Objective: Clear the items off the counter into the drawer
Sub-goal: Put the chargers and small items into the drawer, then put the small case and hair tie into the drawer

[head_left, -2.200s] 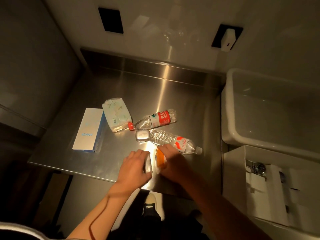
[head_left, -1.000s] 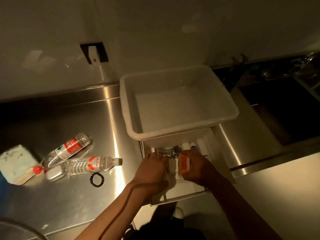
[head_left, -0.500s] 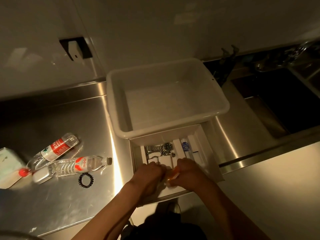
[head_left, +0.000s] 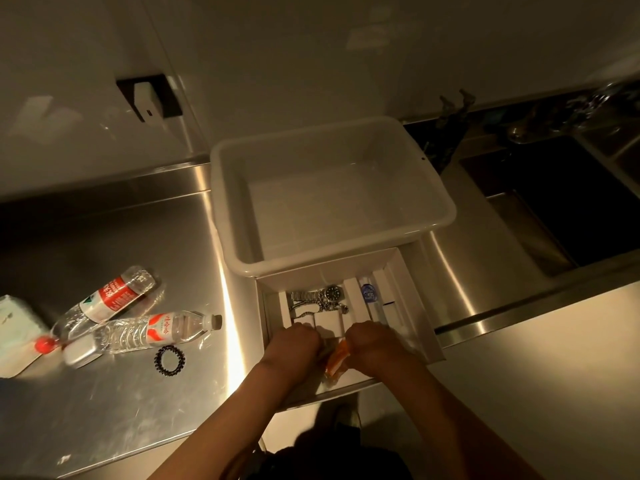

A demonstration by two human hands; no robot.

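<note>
Still on the counter (head_left: 131,230): two bottles (head_left: 152,332), one hair tie (head_left: 169,360).

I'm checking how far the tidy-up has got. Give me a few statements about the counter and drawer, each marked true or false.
1. Two plastic water bottles lie on the steel counter. True.
2. The white tub is filled with items. False: nothing shows inside it.
3. A wristwatch lies in the open drawer. True.
4. The black hair tie is already in the drawer. False: it lies on the counter beside the bottles.
5. Both hands, left hand and right hand, are over the drawer beside an orange item. True.
</note>
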